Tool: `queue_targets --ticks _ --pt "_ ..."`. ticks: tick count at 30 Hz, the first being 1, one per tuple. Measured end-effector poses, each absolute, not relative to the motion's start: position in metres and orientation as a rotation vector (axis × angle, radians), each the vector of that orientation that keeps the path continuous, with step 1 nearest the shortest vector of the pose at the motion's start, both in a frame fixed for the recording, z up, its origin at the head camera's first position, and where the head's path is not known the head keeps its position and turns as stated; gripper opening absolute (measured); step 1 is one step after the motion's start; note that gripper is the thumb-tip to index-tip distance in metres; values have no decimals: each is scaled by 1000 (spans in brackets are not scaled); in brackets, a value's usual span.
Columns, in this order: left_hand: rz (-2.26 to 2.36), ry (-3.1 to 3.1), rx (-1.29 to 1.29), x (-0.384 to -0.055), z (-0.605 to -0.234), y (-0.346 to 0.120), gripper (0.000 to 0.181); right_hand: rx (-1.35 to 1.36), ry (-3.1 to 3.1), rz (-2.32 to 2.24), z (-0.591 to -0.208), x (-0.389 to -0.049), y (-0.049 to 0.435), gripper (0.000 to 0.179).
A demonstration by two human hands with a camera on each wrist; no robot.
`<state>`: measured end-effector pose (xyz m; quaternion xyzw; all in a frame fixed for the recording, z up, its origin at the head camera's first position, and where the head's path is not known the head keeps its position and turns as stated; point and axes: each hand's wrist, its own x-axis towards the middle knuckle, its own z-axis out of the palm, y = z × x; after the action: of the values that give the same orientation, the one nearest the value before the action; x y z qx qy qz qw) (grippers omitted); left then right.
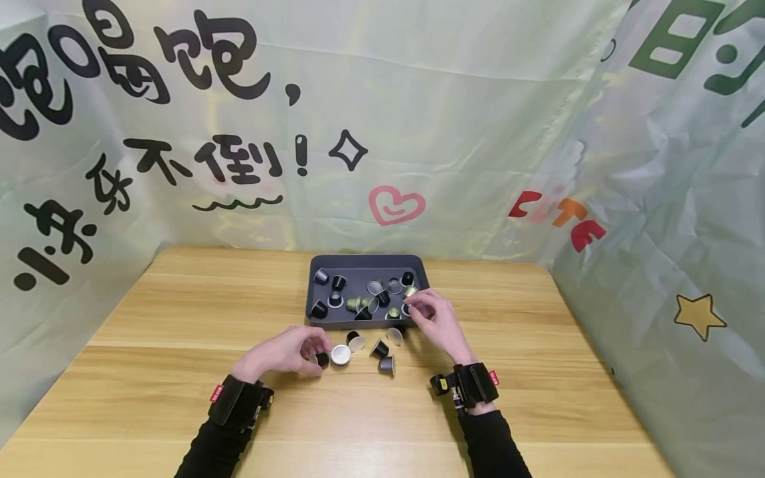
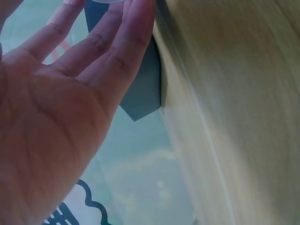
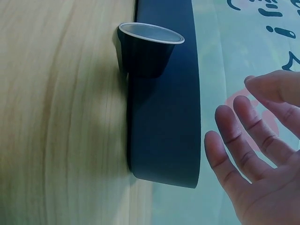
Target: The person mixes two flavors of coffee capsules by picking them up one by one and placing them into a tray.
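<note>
Left hand: pinching black capsule at table, just left of white-faced capsule | likely light, smooth, dentable; best held by sidewalls below rim | right hand: fingers loosely spread, over near right corner of tray

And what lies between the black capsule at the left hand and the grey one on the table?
One white-topped capsule, then bare wood up to the grey capsule; the head view shows it.

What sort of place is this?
Seemingly a tabletop booth set up for recording: printed sheets hang behind and beside a wood-grain table, and black devices are strapped to both wrists.
</note>
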<state>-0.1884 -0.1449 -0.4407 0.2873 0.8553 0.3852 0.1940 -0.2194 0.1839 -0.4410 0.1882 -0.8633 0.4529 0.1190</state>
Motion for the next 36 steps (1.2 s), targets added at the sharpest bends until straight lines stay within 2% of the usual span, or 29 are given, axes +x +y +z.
queue_targets --ticks 22,31,36 --pt "972 2459 774 -183 -430 -148 41 561 -2528 1338 -441 -219 184 16" --pt "995 2470 826 -187 -430 -147 37 567 -2522 1337 -440 -218 184 16" --pt "1015 2517 807 -187 -427 -149 41 581 -2526 1334 -440 -219 184 16"
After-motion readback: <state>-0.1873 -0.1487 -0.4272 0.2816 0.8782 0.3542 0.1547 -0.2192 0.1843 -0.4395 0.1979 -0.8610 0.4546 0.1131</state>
